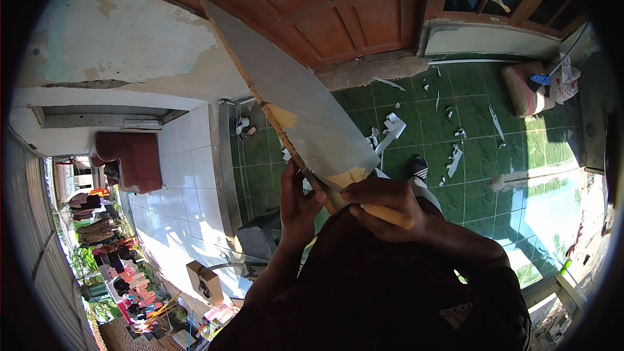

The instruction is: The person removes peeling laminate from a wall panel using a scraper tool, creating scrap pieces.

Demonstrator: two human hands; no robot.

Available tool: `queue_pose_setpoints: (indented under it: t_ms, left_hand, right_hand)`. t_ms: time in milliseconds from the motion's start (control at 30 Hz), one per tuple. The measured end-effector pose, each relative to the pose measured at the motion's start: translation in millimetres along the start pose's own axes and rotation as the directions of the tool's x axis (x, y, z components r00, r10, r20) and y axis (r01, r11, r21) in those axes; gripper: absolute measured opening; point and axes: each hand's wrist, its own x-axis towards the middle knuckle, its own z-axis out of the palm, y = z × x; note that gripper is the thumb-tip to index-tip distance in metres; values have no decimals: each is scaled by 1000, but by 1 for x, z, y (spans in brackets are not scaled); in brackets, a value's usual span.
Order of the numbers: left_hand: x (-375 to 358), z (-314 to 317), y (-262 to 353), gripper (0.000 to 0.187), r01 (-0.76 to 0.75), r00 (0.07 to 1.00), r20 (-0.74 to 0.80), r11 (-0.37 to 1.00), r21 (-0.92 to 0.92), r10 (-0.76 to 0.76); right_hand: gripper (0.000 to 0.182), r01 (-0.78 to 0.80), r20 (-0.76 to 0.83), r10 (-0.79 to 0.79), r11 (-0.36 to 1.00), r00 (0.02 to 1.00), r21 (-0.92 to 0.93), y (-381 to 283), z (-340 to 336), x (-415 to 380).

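Note:
A long grey panel (286, 104) slants up from my lap toward the wooden door, its narrow brown edge facing left. Tan bare patches show along that edge and at the near end, where the grey surface layer is gone. My left hand (299, 203) grips the panel's left edge near its lower end, thumb on one side and fingers on the other. Closed around a tool with a yellowish handle (390, 216), my right hand (389, 200) rests at the panel's near end. The tool's working end is hidden by the fingers.
White peeled scraps (392, 129) and strips lie on the green tiled floor (474, 201). A sandal-clad foot (419, 168) is just right of the panel. To the left are a dark red armchair (133, 161) and a cardboard box (205, 283). A bundled sack (526, 90) sits far right.

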Motion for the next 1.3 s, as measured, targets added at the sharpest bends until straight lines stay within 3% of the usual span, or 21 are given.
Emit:
queue_pose_setpoints:
  t_ms: [167,267,367,567,667,767,900,1300]
  left_hand:
    - [6,-5,-2,86,-12,1000,28,1000,8,12]
    - [-1,-5,-2,86,8,1000,4,1000,12,-8]
    - [-2,-4,-2,84,-5,1000,-13,1000,6,5]
    - [-5,-1,-4,84,1,999,-51,1000,-9,-1]
    - [-2,-2,-5,85,7,999,-49,1000,-8,-7]
    - [-8,-2,-2,85,18,999,-40,1000,11,-18]
    - [-1,-3,1,85,1,1000,-29,1000,7,0]
    - [-4,-14,-3,90,-10,1000,12,1000,20,10]
  right_hand:
    - [35,46,-14,-46,998,999,44,0,-4,-1]
    - [30,-31,-15,32,998,999,63,1,-2,6]
    - [31,65,-21,-65,998,998,-22,-8,1,-1]
    - [33,25,-9,-26,999,1000,-44,-10,2,4]
    - [34,102,-5,-104,988,995,-119,-15,0,1]
    - [30,24,-30,-28,992,999,-125,-4,11,6]
    - [33,77,-52,-84,988,995,-132,-15,9,3]
    - [29,-12,-47,9,998,999,-56,-18,9,3]
